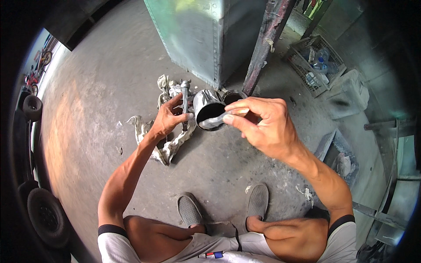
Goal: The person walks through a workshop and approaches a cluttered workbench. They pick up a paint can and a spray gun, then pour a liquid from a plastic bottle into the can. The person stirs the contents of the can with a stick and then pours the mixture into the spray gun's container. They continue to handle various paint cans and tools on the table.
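Grey concrete floor [96,105] spread around the person's fingers on every side. Thumb and fingertips of the right hand [265,125] were pinched on the wood-coloured end of a slim tool [240,112], with no visible gap. Its long axis ran leftward and slightly toward the person, the grey end lying across the open mouth of a silver-streaked can [206,98]; whether it touched the wall could not be told. That can lay just left of the right fingertips, its mouth turned toward the person, making the right hand the nearer to the opening. Left of the can, the left hand [169,117] was curled round a grey metal rod [185,98], knobbed at its far end, its long axis pointing away from the person and roughly square to the tool. Beyond the right fingertips stood a second tin [235,91]; beneath and beside the left fingers sprawled crumpled pale cloth [169,151]. Farther ahead of both rose a metal cabinet [193,39].
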Demonstrator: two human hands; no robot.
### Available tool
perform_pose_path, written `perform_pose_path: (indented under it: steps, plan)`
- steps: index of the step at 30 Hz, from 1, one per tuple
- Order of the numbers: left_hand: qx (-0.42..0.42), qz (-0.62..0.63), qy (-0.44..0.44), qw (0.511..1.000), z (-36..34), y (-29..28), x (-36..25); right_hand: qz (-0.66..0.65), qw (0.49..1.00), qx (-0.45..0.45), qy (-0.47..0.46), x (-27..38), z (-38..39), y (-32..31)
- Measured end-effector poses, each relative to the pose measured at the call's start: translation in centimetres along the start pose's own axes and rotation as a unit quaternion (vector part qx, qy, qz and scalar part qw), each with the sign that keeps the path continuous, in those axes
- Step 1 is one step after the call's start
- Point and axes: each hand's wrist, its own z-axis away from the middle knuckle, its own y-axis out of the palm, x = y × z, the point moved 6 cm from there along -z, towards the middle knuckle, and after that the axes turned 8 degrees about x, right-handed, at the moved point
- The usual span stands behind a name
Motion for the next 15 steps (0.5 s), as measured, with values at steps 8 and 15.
perform_pose_path:
  steps: [8,15]
  plan:
    - [-0.009,-0.067,-0.033,0.997,0.1,-0.7,1.2,0.024,0.999,-0.029,0.028,-0.7,0.3,-0.4]
    - [-0.005,-0.074,-0.039,0.996,0.1,-0.9,2.5,0.103,0.995,0.002,0.002,-2.3,-0.4,0.3]
